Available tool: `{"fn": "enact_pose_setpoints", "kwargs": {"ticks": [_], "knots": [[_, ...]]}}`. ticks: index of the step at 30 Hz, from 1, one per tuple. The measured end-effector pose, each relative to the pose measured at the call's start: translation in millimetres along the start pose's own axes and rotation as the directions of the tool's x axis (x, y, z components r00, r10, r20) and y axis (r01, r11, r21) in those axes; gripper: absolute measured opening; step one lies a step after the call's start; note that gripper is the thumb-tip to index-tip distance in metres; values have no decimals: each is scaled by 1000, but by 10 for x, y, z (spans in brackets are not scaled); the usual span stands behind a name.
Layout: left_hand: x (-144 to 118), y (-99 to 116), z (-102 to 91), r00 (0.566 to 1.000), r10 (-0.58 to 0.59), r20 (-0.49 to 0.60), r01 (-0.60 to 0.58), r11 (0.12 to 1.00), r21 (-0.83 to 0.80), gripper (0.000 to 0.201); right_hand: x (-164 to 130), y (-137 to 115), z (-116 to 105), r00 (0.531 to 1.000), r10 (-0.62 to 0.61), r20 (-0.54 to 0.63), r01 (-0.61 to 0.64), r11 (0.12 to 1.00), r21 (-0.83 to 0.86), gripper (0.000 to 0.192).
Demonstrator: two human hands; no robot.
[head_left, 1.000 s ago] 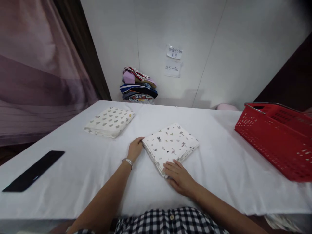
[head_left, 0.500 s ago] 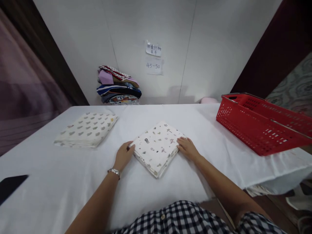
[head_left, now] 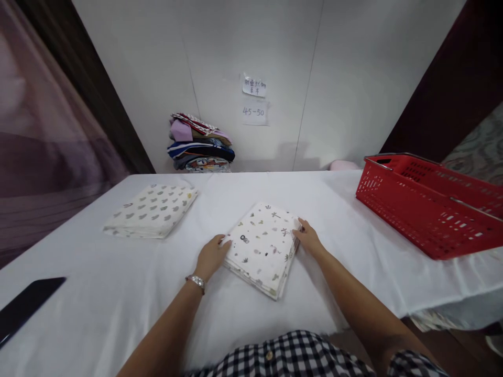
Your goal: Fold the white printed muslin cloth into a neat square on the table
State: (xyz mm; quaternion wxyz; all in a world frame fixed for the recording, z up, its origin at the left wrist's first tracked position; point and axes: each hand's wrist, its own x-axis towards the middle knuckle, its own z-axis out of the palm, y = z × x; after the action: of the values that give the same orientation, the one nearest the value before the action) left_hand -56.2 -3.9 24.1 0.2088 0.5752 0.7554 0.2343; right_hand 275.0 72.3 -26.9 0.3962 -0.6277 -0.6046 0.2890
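Observation:
A folded white cloth [head_left: 261, 243] printed with small plants and animals lies at an angle on the white-covered table, its layers showing along the near edges. At its left corner, my left hand [head_left: 213, 255] is closed with the thumb along the edge. My right hand [head_left: 309, 238] grips the right corner, fingers bent over the rim. Part of the fingers on both hands is hidden by the cloth. Farther left rests a second folded white cloth [head_left: 153, 210] with rows of grey-green cloud-like prints; neither hand touches it.
A red plastic basket [head_left: 408, 209] with metal handles stands on the right. Folded fabrics [head_left: 202, 144] are piled by the wall behind the table [head_left: 129, 293]. A flat black object [head_left: 29, 303] lies at the left edge. Two paper notes [head_left: 255, 112] hang on the wall.
Both hands have turned the plant-and-animal cloth slightly counterclockwise, its near corner swinging right. My right hand has moved up around the right corner. The whole view has shifted a little.

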Motion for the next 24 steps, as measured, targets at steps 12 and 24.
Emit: {"fn": "enact_pose_setpoints", "kwargs": {"ticks": [12, 24], "knots": [[-513, 204, 28, 989, 35, 145, -33, 999, -14, 43, 528, -363, 3, 983, -138, 125, 160, 970, -182, 63], [-502, 149, 396, 832, 548, 78, -553, 832, 51, 46, -736, -868, 150, 710, -279, 647, 605, 711, -357, 58]]}}
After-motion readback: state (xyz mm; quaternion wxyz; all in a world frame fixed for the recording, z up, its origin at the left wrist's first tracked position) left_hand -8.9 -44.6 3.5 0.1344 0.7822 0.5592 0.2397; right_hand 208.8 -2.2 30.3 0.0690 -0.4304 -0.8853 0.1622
